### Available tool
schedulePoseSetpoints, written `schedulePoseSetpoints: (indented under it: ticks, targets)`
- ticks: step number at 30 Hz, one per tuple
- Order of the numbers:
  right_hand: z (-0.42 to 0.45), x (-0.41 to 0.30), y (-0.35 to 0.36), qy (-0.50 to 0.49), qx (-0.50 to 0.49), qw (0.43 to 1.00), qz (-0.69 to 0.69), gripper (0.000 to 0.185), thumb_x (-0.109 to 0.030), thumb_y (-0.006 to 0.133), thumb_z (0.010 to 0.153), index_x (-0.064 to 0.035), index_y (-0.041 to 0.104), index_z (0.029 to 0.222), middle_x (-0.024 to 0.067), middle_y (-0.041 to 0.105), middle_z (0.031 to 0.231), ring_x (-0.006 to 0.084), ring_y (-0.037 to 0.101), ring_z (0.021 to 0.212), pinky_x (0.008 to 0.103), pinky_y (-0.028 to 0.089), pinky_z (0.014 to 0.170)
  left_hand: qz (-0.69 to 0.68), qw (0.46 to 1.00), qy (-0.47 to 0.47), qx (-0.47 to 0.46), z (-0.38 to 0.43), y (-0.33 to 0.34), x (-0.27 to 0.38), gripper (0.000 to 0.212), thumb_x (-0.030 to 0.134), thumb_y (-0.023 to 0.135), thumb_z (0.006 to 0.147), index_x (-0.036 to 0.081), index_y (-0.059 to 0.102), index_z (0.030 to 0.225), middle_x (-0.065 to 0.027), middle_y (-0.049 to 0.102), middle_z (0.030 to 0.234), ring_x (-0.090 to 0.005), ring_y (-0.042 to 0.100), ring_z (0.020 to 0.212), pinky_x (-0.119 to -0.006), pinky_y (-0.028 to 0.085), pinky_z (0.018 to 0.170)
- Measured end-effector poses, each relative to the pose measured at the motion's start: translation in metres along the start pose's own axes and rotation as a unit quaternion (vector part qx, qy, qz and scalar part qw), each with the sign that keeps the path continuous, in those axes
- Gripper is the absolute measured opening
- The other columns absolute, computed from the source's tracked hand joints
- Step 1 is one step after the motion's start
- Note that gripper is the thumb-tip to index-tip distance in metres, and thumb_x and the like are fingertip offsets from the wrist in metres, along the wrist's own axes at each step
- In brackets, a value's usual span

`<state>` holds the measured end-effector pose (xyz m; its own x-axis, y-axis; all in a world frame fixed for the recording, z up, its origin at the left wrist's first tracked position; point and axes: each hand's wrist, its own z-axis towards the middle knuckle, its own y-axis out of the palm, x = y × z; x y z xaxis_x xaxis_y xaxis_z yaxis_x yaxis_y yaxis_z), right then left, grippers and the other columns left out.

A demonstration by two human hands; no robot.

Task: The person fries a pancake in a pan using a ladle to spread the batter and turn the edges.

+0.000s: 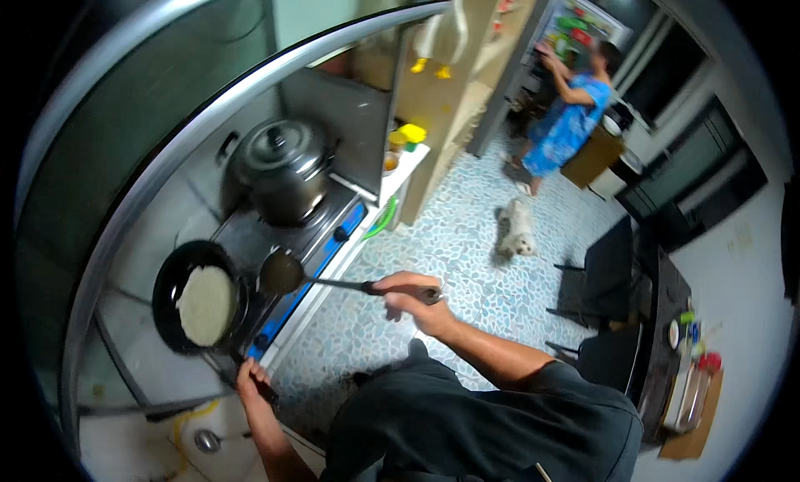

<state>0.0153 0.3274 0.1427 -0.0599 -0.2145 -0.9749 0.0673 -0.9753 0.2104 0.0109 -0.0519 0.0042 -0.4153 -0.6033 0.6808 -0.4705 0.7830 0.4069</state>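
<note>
A pale round flatbread (207, 305) lies in a dark frying pan (164, 294) at the left end of the gas stove (294, 282). My left hand (253, 382) is closed around the pan's handle at the lower left. Over the floor in front of the stove, my right hand (417, 302) grips the dark handle of a ladle (281, 273), whose round bowl hangs above the stove's front edge, just right of the pan. A large lidded metal pot (281, 169) stands on the far burner.
A glass-panelled partition curves around the stove. Containers stand on a white ledge (406, 169) beyond the pot. A small white dog (517, 229) is on the tiled floor, near a person in blue (565, 126) at an open refrigerator (581, 26). Black chairs (603, 269) and a dark table (669, 307) stand right.
</note>
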Motion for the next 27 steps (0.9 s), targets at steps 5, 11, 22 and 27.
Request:
schedulePoseSetpoints:
  ticks: [5, 11, 22, 27]
  targets:
    - [-0.011, 0.002, 0.001, -0.024, 0.012, 0.999, 0.021, 0.018, -0.008, 0.059, 0.084, -0.0002, 0.063, 0.101, 0.0084, 0.062, 0.081, 0.0123, 0.061, 0.063, 0.0224, 0.047, 0.053, 0.003, 0.999, 0.003, -0.054, 0.015, 0.002, 0.004, 0.017, 0.023, 0.059, 0.082, 0.016, 0.046, 0.072, 0.0060, 0.043, 0.059, -0.0078, 0.041, 0.047, -0.023, 0.035, 0.043]
    - [-0.032, 0.008, -0.007, -0.033, 0.054, 0.998, 0.018, 0.021, -0.015, 0.060, 0.086, -0.0027, 0.063, 0.102, 0.0045, 0.061, 0.074, 0.0090, 0.058, 0.060, 0.0217, 0.045, 0.050, 0.034, 0.998, -0.030, -0.034, -0.003, 0.004, 0.013, 0.027, 0.033, 0.059, 0.082, 0.018, 0.045, 0.064, 0.0061, 0.043, 0.053, -0.0072, 0.040, 0.043, -0.022, 0.034, 0.039]
    - [-0.069, 0.008, -0.077, -0.071, 0.106, 0.990, 0.064, 0.020, -0.013, 0.059, 0.086, -0.0030, 0.062, 0.103, 0.0035, 0.061, 0.075, 0.0081, 0.057, 0.060, 0.0212, 0.044, 0.050, -0.009, 0.979, 0.111, 0.172, -0.012, 0.022, 0.011, 0.035, 0.045, 0.055, 0.082, 0.010, 0.053, 0.081, -0.0003, 0.046, 0.056, -0.0105, 0.046, 0.047, -0.025, 0.040, 0.044]
    - [-0.108, 0.003, -0.142, -0.047, 0.139, 0.985, 0.090, 0.019, -0.010, 0.058, 0.086, -0.0033, 0.062, 0.104, 0.0041, 0.062, 0.079, 0.0078, 0.057, 0.061, 0.0210, 0.045, 0.051, 0.107, 0.925, 0.278, 0.235, -0.044, 0.051, -0.013, 0.032, 0.041, 0.053, 0.083, 0.009, 0.053, 0.082, -0.0017, 0.047, 0.056, -0.0122, 0.046, 0.046, -0.026, 0.039, 0.043]
